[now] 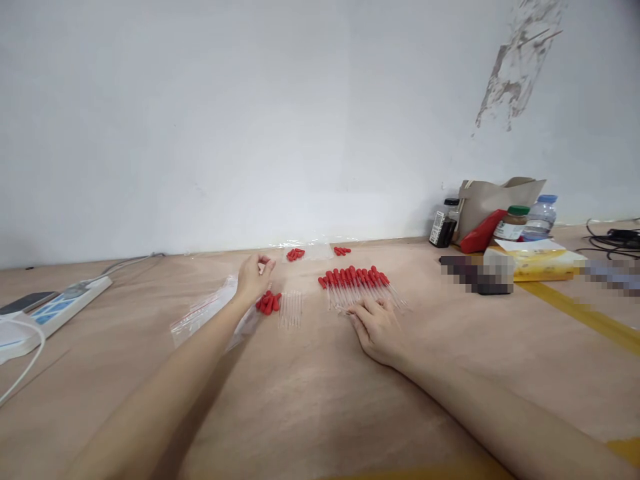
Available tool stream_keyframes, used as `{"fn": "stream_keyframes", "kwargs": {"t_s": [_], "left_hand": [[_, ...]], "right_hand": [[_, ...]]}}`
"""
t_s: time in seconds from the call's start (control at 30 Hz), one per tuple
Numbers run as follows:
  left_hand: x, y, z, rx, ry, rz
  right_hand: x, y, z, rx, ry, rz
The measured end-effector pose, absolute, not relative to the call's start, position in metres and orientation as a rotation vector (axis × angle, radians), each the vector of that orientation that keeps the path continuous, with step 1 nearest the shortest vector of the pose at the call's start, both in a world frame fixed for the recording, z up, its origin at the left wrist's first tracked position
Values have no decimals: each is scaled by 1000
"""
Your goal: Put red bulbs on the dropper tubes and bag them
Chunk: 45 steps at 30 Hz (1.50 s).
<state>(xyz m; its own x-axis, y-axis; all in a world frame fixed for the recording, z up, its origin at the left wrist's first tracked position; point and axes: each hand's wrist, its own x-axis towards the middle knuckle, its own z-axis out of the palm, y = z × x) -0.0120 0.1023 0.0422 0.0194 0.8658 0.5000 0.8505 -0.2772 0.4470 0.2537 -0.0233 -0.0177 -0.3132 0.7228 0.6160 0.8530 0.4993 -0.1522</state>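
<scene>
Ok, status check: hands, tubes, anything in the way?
Left hand near loose red caps, grip unclear. Right hand at lower ends of red-capped tubes. Bare tubes between hands. Possible snag: plastic bag by left forearm.

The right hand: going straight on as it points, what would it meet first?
Likely the row of red-topped droppers; the right hand already seems to touch their near ends, though depth is unclear.

The bulbs (269, 303) are bright red, the tubes (291, 310) clear; the droppers (356, 279) repeat both — red on top, colourless below. The desk (310, 413) is pinkish tan with yellow strips (585, 313). The wall (250, 120) is pale grey, patched brown and white. The power strip (55, 319) is white and blue, the jar (510, 228) brown and green-lidded — the bag (485, 200) beige.
</scene>
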Motion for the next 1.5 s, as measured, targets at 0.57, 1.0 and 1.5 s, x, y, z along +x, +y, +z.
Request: {"fn": "stream_keyframes", "kwargs": {"t_s": [0.57,1.0,1.5], "left_hand": [[12,-6,-17,2130,949,1074],[24,-4,-3,2755,1198,1039],[27,-9,-3,2719,1241,1024]], "right_hand": [[255,-19,-23,-1172,-2130,-249],[240,-22,-20,-1119,-2113,-175],[235,-26,-17,-1005,-2174,-122]]}}
